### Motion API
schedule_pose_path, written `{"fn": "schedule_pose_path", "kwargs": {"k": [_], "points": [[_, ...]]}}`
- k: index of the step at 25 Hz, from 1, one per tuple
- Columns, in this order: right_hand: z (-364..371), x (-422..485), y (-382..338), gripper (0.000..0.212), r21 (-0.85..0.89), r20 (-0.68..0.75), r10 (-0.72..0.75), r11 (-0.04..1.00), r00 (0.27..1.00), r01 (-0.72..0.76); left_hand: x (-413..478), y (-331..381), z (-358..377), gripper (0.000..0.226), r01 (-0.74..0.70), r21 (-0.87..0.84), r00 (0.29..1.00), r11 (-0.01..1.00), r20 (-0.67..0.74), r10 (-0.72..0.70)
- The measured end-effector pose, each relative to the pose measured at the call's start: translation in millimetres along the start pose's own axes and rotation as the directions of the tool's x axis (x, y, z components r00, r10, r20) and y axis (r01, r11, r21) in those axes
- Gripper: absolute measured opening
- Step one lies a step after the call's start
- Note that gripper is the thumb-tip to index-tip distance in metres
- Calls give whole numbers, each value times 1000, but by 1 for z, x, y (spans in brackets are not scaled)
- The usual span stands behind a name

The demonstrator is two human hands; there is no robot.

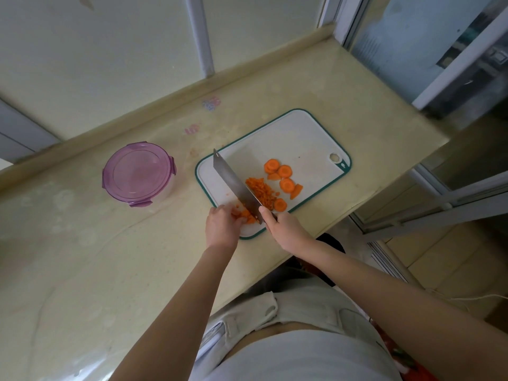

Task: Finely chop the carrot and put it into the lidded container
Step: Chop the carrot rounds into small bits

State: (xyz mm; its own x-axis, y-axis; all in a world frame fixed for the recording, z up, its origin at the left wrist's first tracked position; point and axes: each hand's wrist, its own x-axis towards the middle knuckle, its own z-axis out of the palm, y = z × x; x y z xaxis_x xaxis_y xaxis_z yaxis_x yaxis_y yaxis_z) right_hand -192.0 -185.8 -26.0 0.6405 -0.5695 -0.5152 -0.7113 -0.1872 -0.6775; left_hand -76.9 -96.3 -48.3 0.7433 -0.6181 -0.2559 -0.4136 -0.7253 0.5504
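Observation:
A white cutting board with a green rim (297,138) lies on the beige counter. On it are several round carrot slices (284,171) and a heap of finely chopped carrot (262,192). My right hand (280,225) grips the handle of a wide cleaver (233,185), whose blade stands edge-down on the board. My left hand (222,225) holds down a small cluster of carrot pieces (246,215) just left of the blade, fingers curled over them. A round clear container with a purple clip lid (138,173) stands closed to the left of the board.
The beige counter (82,257) runs far to the left and toward me. A low backsplash ridge (165,105) borders it at the back. The counter ends just right of the board, beside a window frame (439,78).

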Motion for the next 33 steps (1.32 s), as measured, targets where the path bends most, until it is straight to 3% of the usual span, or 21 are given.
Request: {"fn": "schedule_pose_path", "kwargs": {"k": [9,19,24,33], "points": [[-10,-7,-5,61,32,0,-35,999,999,35,-1,1,-8,16,21,-102,999,995,32,-18],[-2,-10,-11,57,-76,14,12,997,1000,-11,-2,-2,-6,12,33,-70,999,997,7,-33],[0,-8,-15,45,-97,65,-11,995,998,18,2,-6,-3,13,15,4,1000,1000,-21,-15],[13,-10,-5,59,-36,-27,-33,999,999,32,-1,-9,0,17,15,11,999,1000,-33,-15]]}}
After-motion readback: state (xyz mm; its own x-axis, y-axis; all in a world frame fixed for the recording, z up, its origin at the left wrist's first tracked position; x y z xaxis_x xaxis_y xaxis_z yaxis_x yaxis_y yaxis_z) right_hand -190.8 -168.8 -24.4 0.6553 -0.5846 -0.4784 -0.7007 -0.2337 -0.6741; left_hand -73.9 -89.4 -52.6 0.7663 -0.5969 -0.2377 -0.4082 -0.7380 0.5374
